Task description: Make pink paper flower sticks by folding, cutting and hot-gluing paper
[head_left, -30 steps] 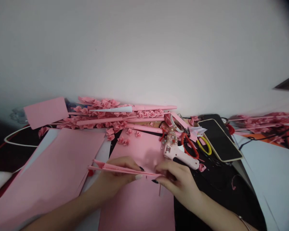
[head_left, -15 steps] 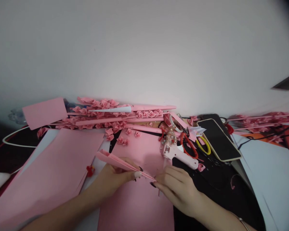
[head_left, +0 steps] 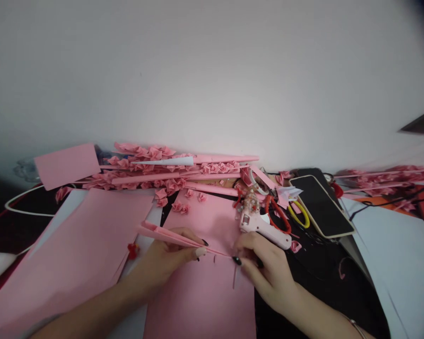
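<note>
My left hand (head_left: 173,252) pinches a long, narrow piece of folded pink paper (head_left: 159,231) between thumb and fingers. It is wide and layered at its left end and tapers to a thin point at the right. Closed at that thin point is my right hand (head_left: 265,263), its dark-nailed thumb against the paper; the fingertips behind are partly hidden. Under both hands lies a pink paper sheet (head_left: 198,301), with a thin pink strip (head_left: 234,277) just below the right thumb. A white glue gun (head_left: 268,231) rests right behind the right hand.
Several small folded paper flowers (head_left: 180,206) sit on the sheet. Flowered pink paper stems (head_left: 144,176) pile along the wall. Red-handled scissors (head_left: 278,214), a yellow handle loop (head_left: 298,213) and a phone (head_left: 321,205) lie right. Pink sheets (head_left: 88,240) are left, white sheets (head_left: 403,249) right.
My right hand has shifted slightly right and up along the paper's tip, and its fingers have curled more. The folded paper tilts a little less; my left hand keeps its hold.
</note>
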